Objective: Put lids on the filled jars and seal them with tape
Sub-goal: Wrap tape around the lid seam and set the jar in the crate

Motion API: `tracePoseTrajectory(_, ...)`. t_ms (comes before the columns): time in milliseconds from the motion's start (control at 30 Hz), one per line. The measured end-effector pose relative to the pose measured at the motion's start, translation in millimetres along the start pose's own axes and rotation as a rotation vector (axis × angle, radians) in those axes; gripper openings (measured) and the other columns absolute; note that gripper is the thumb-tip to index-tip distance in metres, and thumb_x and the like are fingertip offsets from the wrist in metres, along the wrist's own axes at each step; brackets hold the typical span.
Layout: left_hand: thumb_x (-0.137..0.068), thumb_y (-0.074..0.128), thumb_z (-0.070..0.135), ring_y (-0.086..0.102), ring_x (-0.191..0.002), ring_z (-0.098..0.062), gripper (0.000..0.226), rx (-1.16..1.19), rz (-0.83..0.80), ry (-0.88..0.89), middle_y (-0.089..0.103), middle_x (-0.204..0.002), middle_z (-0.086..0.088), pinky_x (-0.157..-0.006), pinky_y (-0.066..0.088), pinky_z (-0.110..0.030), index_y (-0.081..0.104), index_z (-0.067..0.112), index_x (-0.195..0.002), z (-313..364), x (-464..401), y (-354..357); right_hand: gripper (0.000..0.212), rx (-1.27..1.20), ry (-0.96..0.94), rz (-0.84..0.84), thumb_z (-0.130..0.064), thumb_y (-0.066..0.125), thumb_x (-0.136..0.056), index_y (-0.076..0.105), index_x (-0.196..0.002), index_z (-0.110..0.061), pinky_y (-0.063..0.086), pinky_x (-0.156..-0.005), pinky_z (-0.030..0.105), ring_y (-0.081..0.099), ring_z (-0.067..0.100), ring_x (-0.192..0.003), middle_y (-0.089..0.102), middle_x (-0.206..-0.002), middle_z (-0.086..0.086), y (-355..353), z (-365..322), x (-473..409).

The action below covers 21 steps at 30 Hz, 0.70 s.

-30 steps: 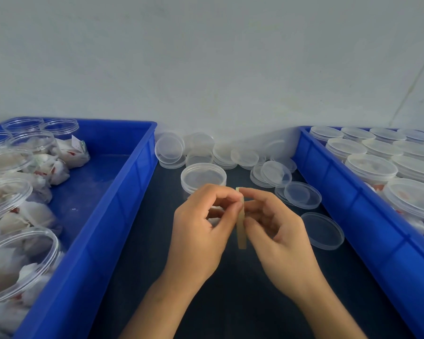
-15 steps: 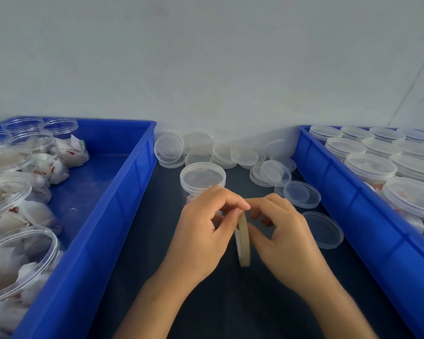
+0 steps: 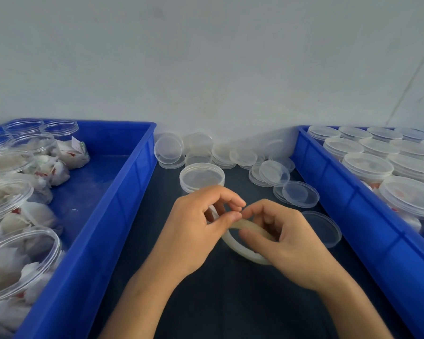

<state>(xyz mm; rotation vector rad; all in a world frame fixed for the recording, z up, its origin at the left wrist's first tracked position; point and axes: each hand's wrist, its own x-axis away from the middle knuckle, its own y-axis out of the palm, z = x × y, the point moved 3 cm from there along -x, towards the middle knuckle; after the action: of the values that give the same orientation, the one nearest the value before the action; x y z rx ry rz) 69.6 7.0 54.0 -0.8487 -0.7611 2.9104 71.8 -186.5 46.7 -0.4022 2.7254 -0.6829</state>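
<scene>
Vs 0.5 s ago: tape roll (image 3: 240,245) has tipped from edge-on upright to near flat, its ring face now showing. Both hands have dropped a bit lower over the dark worktop (image 3: 220,302). Left hand (image 3: 196,231) pinches the roll's near-left rim w/ thumb & forefinger; right hand (image 3: 287,241) fingers curl round the roll's right side, thumb on top. Roll is thin, pale, translucent, sits between the two hands. Lidded jar (image 3: 202,176) just beyond left hand; loose lid (image 3: 322,228) just right of right hand
</scene>
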Motion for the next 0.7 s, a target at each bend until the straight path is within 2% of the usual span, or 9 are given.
tracePoseTrajectory(100, -0.092, 0.083, 0.016, 0.07, -0.089, -0.008, 0.025, -0.017, 0.018, -0.03, 0.071, -0.096, 0.023, -0.072, 0.056, -0.022, 0.075, 0.037, -0.104, -3.7, -0.6, 0.0, 0.012, 0.001, 0.003, 0.08, -0.031, 0.074, -0.093, 0.072, -0.103, -0.038, 0.059, -0.069, 0.053, 0.066, 0.024, -0.073, 0.071, -0.084, -0.001, 2.7, 3.8, -1.6)
tracePoseTrajectory(200, -0.093, 0.082, 0.023, 0.074, -0.086, -0.012, 0.018, 0.061, 0.021, -0.105, 0.075, -0.092, 0.017, -0.074, 0.061, -0.028, 0.075, 0.037, -0.102, -10.1, -0.7, -1.2, 0.016, 0.031, -0.038, 0.163, -0.026, 0.076, -0.093, 0.072, -0.102, -0.039, 0.055, -0.061, 0.028, 0.063, 0.013, -0.068, 0.07, -0.08, -0.005, 4.3, 3.9, -1.7)
tracePoseTrajectory(300, -0.094, 0.081, 0.031, 0.076, -0.075, -0.014, 0.006, 0.125, 0.0, -0.161, 0.077, -0.083, 0.012, -0.067, 0.062, -0.028, 0.076, 0.032, -0.097, -12.1, -1.0, -0.9, 0.019, 0.033, -0.083, 0.219, -0.022, 0.077, -0.092, 0.072, -0.101, -0.038, 0.048, -0.056, 0.022, 0.061, 0.015, -0.066, 0.068, -0.076, -0.005, 5.6, 1.7, -0.5)
tracePoseTrajectory(367, -0.093, 0.079, 0.04, 0.076, -0.07, -0.014, 0.012, 0.16, -0.007, -0.186, 0.077, -0.079, 0.011, -0.063, 0.06, -0.023, 0.077, 0.028, -0.095, -10.4, -0.5, 0.1, 0.019, 0.034, -0.119, 0.232, -0.02, 0.076, -0.092, 0.072, -0.1, -0.038, 0.047, -0.055, 0.02, 0.062, 0.016, -0.066, 0.069, -0.077, -0.006, 6.2, -0.2, 0.6)
tracePoseTrajectory(433, -0.09, 0.076, 0.051, 0.076, -0.069, -0.013, 0.024, 0.162, 0.005, -0.21, 0.078, -0.077, 0.01, -0.063, 0.061, -0.025, 0.077, 0.028, -0.092, -9.8, 0.2, 1.1, 0.021, 0.06, -0.165, 0.247, -0.018, 0.077, -0.093, 0.072, -0.099, -0.037, 0.046, -0.057, 0.017, 0.064, 0.016, -0.068, 0.071, -0.079, -0.009, 6.4, -2.4, 1.3)
tracePoseTrajectory(500, -0.089, 0.076, 0.056, 0.076, -0.072, -0.013, 0.027, 0.142, 0.008, -0.226, 0.078, -0.077, 0.01, -0.068, 0.063, -0.031, 0.078, 0.029, -0.089, -9.9, 0.6, 2.5, 0.022, 0.106, -0.211, 0.268, -0.014, 0.077, -0.093, 0.073, -0.099, -0.036, 0.047, -0.058, 0.016, 0.066, 0.015, -0.072, 0.071, -0.083, -0.012, 6.8, -4.5, 1.5)
tracePoseTrajectory(700, -0.095, 0.078, 0.041, 0.076, -0.074, -0.01, 0.009, 0.134, -0.029, -0.254, 0.078, -0.079, 0.014, -0.073, 0.061, -0.027, 0.08, 0.033, -0.091, -13.6, -0.2, 7.3, 0.02, 0.304, -0.258, 0.233, -0.016, 0.079, -0.094, 0.074, -0.1, -0.035, 0.054, -0.065, 0.033, 0.067, 0.017, -0.081, 0.068, -0.091, -0.017, 8.9, -0.6, -1.3)
